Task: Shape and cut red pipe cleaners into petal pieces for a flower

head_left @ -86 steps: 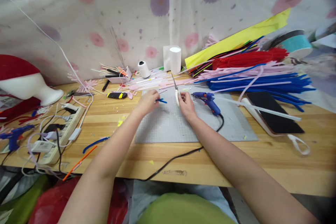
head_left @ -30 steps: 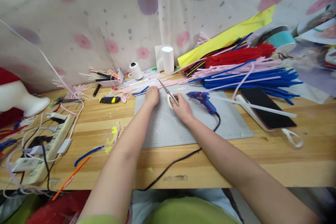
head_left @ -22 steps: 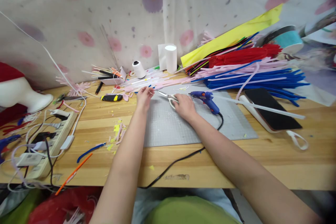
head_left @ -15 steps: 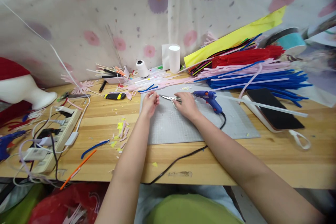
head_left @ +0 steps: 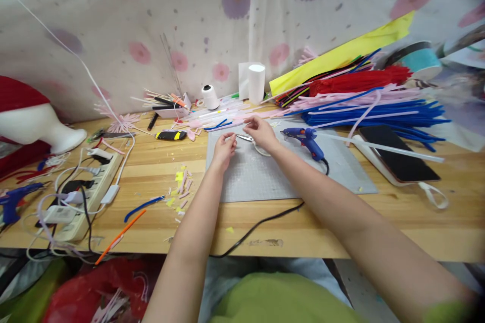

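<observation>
My left hand [head_left: 226, 148] hovers over the left part of the grey cutting mat [head_left: 261, 181], its thumb and fingers pinched together; anything between the fingertips is too small to make out. To its right is my right hand [head_left: 260, 132], fingers bent and slightly apart, with nothing visible in them. Beneath the right hand lies a pair of scissors [head_left: 247, 138], blades pointing left toward my left hand, a pale handle loop partly hidden by the right hand. A blue glue gun [head_left: 305, 140] rests on the mat right of my right hand.
Blue pipe cleaners [head_left: 375, 115] and red ones are heaped at the back right. A phone [head_left: 397, 154] lies at the right. Left are a utility knife [head_left: 171, 135], pink and yellow scraps [head_left: 184, 186], and a power strip [head_left: 96, 194] with tangled cables. A black cord crosses the table front.
My right hand has let go of the scissors and risen slightly above them, toward the back left. My left hand stays pinched. The whole view has shifted slightly.
</observation>
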A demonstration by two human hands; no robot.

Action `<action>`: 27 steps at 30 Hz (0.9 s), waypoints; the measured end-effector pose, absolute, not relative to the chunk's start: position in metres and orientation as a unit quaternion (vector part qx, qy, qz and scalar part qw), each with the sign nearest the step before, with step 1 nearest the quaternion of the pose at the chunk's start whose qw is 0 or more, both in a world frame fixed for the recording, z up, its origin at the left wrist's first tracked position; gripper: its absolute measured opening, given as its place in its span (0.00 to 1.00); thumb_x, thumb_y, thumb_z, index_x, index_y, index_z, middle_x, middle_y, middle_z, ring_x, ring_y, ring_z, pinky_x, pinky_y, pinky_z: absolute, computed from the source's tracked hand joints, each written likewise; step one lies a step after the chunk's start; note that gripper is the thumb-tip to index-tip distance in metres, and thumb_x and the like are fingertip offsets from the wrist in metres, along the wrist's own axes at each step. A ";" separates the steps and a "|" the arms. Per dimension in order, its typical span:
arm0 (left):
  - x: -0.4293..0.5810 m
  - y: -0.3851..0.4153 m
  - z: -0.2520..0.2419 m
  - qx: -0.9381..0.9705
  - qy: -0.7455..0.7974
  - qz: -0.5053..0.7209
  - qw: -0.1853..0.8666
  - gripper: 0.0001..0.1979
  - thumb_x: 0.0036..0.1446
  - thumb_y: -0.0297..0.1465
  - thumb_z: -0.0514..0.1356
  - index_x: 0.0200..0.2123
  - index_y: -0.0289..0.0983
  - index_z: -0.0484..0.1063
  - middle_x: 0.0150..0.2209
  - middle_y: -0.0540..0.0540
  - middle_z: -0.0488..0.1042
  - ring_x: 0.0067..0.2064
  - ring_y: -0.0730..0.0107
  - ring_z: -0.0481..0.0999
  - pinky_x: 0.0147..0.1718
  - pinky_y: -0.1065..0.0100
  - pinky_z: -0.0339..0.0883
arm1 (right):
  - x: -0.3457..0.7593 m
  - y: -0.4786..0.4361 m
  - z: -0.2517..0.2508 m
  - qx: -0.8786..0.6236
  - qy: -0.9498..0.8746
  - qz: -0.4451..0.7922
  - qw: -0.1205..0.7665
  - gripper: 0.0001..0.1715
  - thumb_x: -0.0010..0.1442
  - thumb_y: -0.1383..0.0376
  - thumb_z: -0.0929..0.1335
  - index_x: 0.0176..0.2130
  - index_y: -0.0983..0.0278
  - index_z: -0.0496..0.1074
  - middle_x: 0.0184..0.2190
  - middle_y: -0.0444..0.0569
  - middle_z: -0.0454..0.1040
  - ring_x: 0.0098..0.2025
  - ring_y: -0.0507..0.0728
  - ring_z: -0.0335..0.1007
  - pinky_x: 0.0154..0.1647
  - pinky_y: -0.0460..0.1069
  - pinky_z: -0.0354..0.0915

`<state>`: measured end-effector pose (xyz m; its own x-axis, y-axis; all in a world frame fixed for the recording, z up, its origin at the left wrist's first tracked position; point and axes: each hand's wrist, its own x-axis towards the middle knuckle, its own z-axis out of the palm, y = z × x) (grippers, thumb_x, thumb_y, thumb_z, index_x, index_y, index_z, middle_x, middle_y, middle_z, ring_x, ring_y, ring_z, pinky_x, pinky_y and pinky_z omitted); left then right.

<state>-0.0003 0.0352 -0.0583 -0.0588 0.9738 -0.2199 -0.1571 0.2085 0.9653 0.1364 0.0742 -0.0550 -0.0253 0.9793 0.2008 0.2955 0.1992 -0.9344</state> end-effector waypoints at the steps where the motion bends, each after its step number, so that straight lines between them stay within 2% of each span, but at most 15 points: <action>1: -0.006 0.035 -0.061 0.412 0.571 0.479 0.524 0.10 0.53 0.34 0.56 0.38 0.37 0.61 0.18 0.57 0.60 0.15 0.83 0.54 0.16 0.77 0.44 | 0.143 0.081 -0.051 -0.559 -0.632 0.305 0.442 0.12 0.49 0.69 0.66 0.37 0.64 0.69 0.30 0.46 0.73 0.34 0.53 0.69 0.40 0.50 0.63; 3: -0.017 0.033 -0.066 0.479 0.662 0.426 0.389 0.09 0.53 0.32 0.54 0.39 0.36 0.62 0.19 0.54 0.63 0.20 0.77 0.62 0.21 0.74 0.54 | 0.158 0.096 -0.044 -0.628 -0.663 0.190 0.361 0.13 0.52 0.70 0.64 0.40 0.65 0.70 0.33 0.50 0.74 0.38 0.57 0.69 0.42 0.53 0.62; 5: -0.018 0.028 -0.071 0.550 0.716 0.365 0.228 0.12 0.51 0.31 0.56 0.40 0.35 0.64 0.26 0.48 0.69 0.32 0.69 0.70 0.33 0.67 0.61 | 0.169 0.111 -0.038 -0.673 -0.679 0.122 0.268 0.16 0.52 0.73 0.62 0.41 0.66 0.70 0.37 0.54 0.74 0.42 0.60 0.69 0.43 0.54 0.61; 7: -0.006 0.019 -0.075 0.617 0.711 0.322 0.102 0.17 0.48 0.33 0.59 0.43 0.34 0.64 0.39 0.40 0.71 0.46 0.61 0.68 0.46 0.60 0.59 | 0.176 0.122 -0.036 -0.696 -0.687 0.099 0.184 0.19 0.51 0.75 0.62 0.43 0.67 0.70 0.40 0.58 0.74 0.44 0.62 0.68 0.44 0.54 0.61; 9: 0.017 0.011 -0.080 0.664 0.684 0.299 0.044 0.26 0.48 0.39 0.59 0.48 0.32 0.62 0.48 0.35 0.67 0.53 0.56 0.62 0.52 0.57 0.54 | 0.178 0.127 -0.036 -0.690 -0.702 0.089 0.154 0.22 0.50 0.76 0.62 0.45 0.69 0.70 0.43 0.59 0.73 0.46 0.62 0.68 0.45 0.53 0.61; 11: 0.039 0.004 -0.087 0.686 0.673 0.277 0.010 0.35 0.47 0.45 0.59 0.53 0.30 0.58 0.54 0.33 0.61 0.58 0.52 0.57 0.56 0.54 0.48 | 0.178 0.126 -0.037 -0.666 -0.719 0.074 0.184 0.23 0.50 0.77 0.61 0.46 0.69 0.70 0.44 0.58 0.72 0.47 0.62 0.67 0.47 0.53 0.60; 13: 0.050 0.002 -0.094 0.695 0.676 0.246 0.001 0.36 0.48 0.45 0.57 0.57 0.30 0.55 0.57 0.32 0.57 0.60 0.50 0.52 0.58 0.50 0.43 | 0.178 0.120 -0.040 -0.639 -0.730 0.056 0.236 0.22 0.51 0.76 0.61 0.45 0.70 0.71 0.45 0.58 0.72 0.48 0.62 0.66 0.49 0.53 0.59; 16: 0.032 0.006 -0.100 0.693 0.686 0.217 -0.029 0.30 0.53 0.36 0.54 0.58 0.33 0.53 0.59 0.33 0.54 0.62 0.53 0.49 0.59 0.49 0.40 | 0.178 0.102 -0.046 -0.594 -0.747 0.040 0.294 0.18 0.51 0.73 0.62 0.42 0.69 0.72 0.43 0.57 0.72 0.48 0.62 0.64 0.50 0.54 0.58; 18: 0.002 0.010 -0.098 0.674 0.706 0.209 -0.058 0.25 0.55 0.28 0.51 0.57 0.34 0.57 0.60 0.34 0.54 0.63 0.54 0.48 0.59 0.49 0.38 | 0.178 0.087 -0.053 -0.565 -0.759 0.041 0.322 0.15 0.52 0.72 0.62 0.39 0.67 0.72 0.41 0.55 0.73 0.46 0.62 0.64 0.50 0.55 0.58; 20: -0.035 0.011 -0.090 0.648 0.725 0.217 -0.085 0.22 0.54 0.24 0.49 0.53 0.33 0.62 0.59 0.33 0.55 0.63 0.54 0.49 0.59 0.48 0.38 | 0.175 0.071 -0.060 -0.542 -0.764 0.048 0.346 0.13 0.52 0.71 0.62 0.38 0.66 0.72 0.40 0.54 0.73 0.45 0.61 0.64 0.48 0.55 0.58; 22: -0.072 0.008 -0.075 0.622 0.730 0.257 -0.116 0.18 0.53 0.25 0.51 0.48 0.34 0.67 0.58 0.34 0.58 0.61 0.55 0.53 0.58 0.49 0.40 | 0.170 0.059 -0.068 -0.529 -0.763 0.050 0.369 0.11 0.54 0.70 0.62 0.37 0.65 0.72 0.38 0.53 0.73 0.43 0.60 0.65 0.47 0.54 0.59; 24: -0.105 0.001 -0.055 0.591 0.733 0.312 -0.129 0.10 0.55 0.32 0.51 0.36 0.36 0.70 0.49 0.38 0.68 0.54 0.57 0.62 0.57 0.51 0.44 | 0.164 0.050 -0.075 -0.516 -0.763 0.047 0.386 0.09 0.55 0.68 0.63 0.35 0.65 0.72 0.36 0.53 0.73 0.42 0.60 0.65 0.45 0.54 0.60; 25: -0.120 -0.004 -0.043 0.559 0.742 0.341 -0.143 0.11 0.56 0.35 0.51 0.30 0.36 0.69 0.45 0.39 0.70 0.52 0.57 0.64 0.56 0.51 0.46 | 0.161 0.046 -0.078 -0.506 -0.766 0.045 0.395 0.08 0.56 0.66 0.63 0.33 0.64 0.72 0.36 0.53 0.73 0.41 0.60 0.65 0.44 0.53 0.60; 27: -0.149 -0.015 -0.020 0.479 0.761 0.393 -0.190 0.13 0.54 0.40 0.52 0.26 0.36 0.66 0.42 0.38 0.70 0.51 0.54 0.64 0.54 0.50 0.48 | 0.157 0.042 -0.085 -0.490 -0.766 0.038 0.415 0.09 0.57 0.64 0.63 0.29 0.64 0.71 0.35 0.52 0.74 0.41 0.59 0.65 0.44 0.53 0.60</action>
